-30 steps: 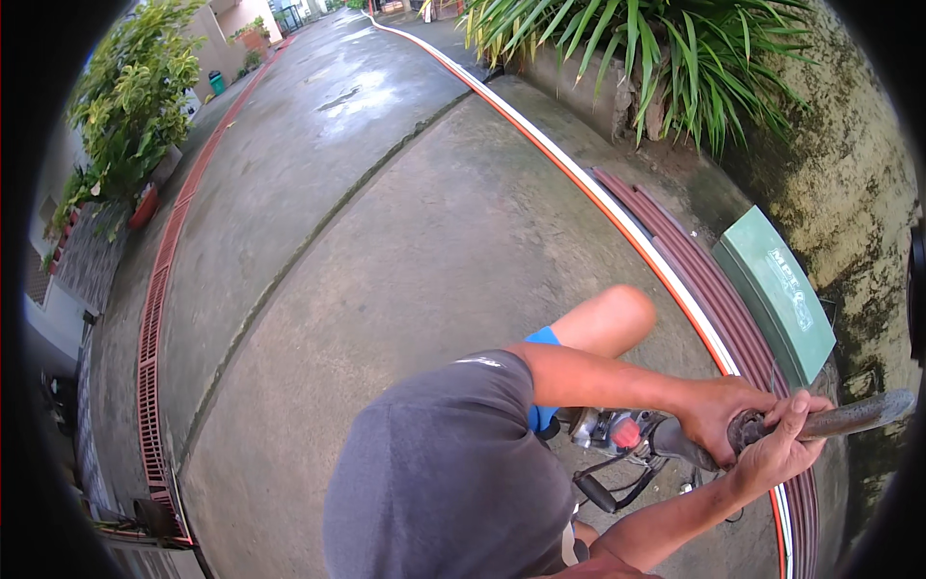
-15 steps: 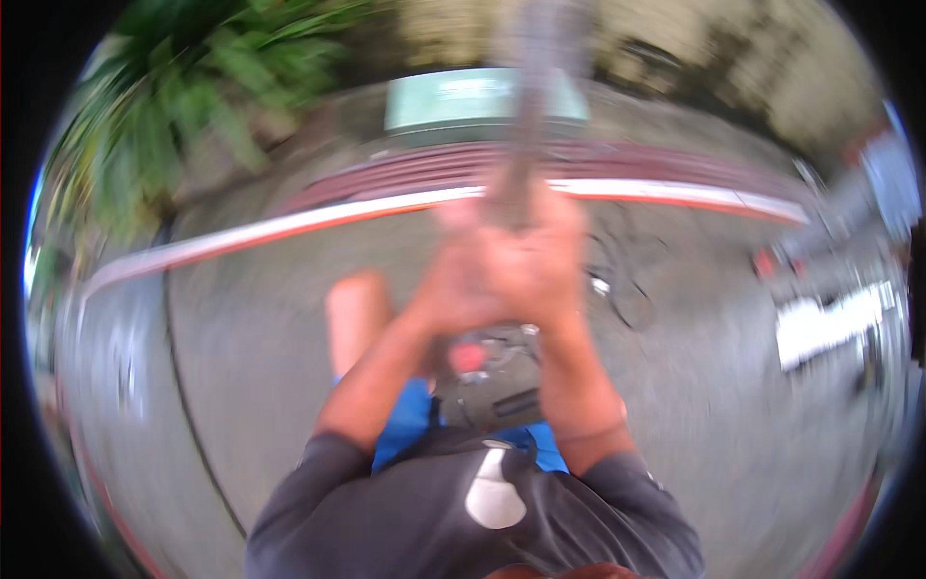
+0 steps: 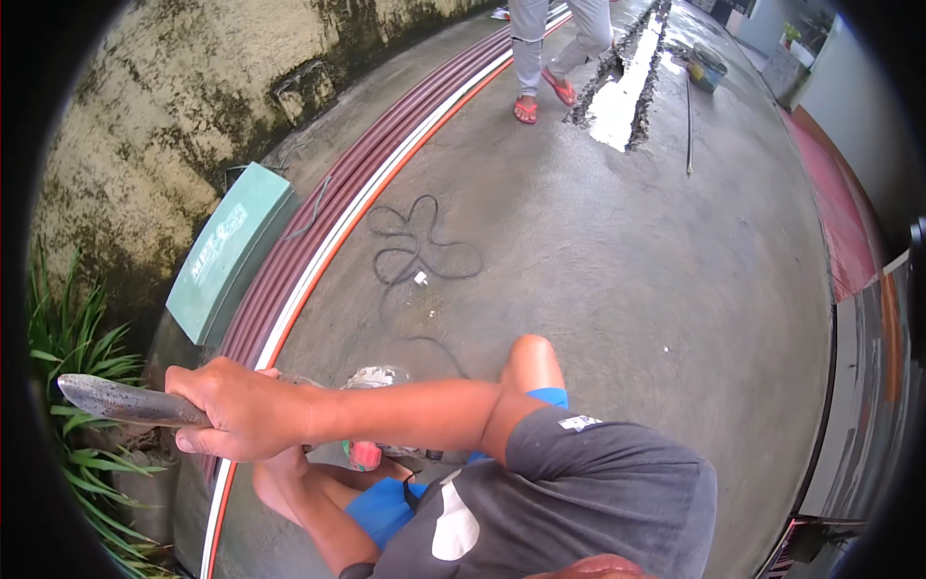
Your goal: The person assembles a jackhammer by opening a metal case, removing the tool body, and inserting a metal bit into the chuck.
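Observation:
At the left, my right hand (image 3: 241, 410) is wrapped round a long grey metal bar (image 3: 135, 402), its flattened, rounded tip pointing left. Too little of the bar shows to tell its exact kind. My left hand (image 3: 285, 461) is close behind and below the right one, closed at the bar's rear part; the right hand and forearm hide most of its fingers. Below my right forearm lies a partly hidden object with a red part (image 3: 364, 454). A whitish piece (image 3: 376, 376) shows just beyond the forearm.
Long maroon pipes (image 3: 405, 125) and a white-and-orange strip (image 3: 299, 309) run along a stained wall (image 3: 183, 106). A green case (image 3: 231, 251) rests beside them. A black cord (image 3: 424, 261) lies looped on concrete. A person (image 3: 550, 48) in red slippers stands near a water-filled trench (image 3: 617, 106).
My view and body have turned to the right. The bar, pointing straight ahead before, now points to the left of the view. Both hands stay together at it.

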The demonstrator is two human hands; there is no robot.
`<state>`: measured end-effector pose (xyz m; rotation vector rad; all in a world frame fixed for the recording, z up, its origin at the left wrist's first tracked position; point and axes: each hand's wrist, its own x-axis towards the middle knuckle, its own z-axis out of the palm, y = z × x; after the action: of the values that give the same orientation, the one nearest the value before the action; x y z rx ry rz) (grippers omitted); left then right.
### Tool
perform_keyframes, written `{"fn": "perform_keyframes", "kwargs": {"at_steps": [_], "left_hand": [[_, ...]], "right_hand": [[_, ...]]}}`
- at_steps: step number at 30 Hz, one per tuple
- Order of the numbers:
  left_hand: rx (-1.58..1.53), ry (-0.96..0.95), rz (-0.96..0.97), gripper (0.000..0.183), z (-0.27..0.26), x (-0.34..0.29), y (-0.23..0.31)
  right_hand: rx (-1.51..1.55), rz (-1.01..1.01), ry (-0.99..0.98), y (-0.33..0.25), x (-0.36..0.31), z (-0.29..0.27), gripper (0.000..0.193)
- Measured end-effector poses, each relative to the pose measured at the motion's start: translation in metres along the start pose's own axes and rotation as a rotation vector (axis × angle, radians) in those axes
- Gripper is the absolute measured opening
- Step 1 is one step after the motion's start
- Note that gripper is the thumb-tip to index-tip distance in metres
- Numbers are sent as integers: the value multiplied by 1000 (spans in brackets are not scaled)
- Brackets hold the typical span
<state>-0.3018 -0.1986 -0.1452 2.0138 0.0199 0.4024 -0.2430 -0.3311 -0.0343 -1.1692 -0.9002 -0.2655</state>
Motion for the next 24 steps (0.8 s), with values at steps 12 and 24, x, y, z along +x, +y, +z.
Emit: {"fn": "perform_keyframes", "kwargs": {"at_steps": [12, 24], "left_hand": [[-1, 3, 0, 51, 1, -3, -5], [15, -13, 2, 51, -5, -5, -15]], "right_hand": [[60, 74, -54, -5, -1, -4, 29], [33, 92, -38, -2, -3, 1, 31]]}}
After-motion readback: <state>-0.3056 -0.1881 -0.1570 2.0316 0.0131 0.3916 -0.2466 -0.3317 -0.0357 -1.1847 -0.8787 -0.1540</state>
